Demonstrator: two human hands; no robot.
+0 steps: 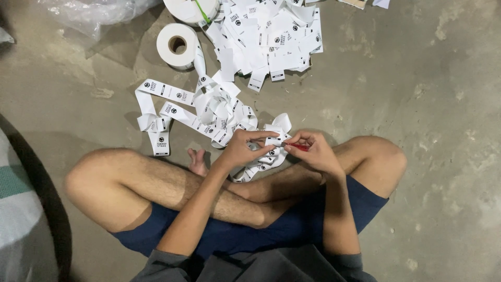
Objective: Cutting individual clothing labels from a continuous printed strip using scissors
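I sit cross-legged on a concrete floor. My left hand (pixel 241 148) pinches the end of a long white printed label ribbon (pixel 209 112) that trails away in loops over the floor. My right hand (pixel 312 150) holds a small red cutting tool (pixel 297 147) with its tip against the ribbon end, right beside my left fingers. Both hands meet above my crossed shins.
A heap of cut white labels (pixel 271 36) lies ahead on the floor. A white ribbon roll (pixel 178 46) stands left of it, a second roll (pixel 192 8) behind. Clear plastic wrap (pixel 91 13) lies at top left. A white and green sack (pixel 18 209) borders my left knee.
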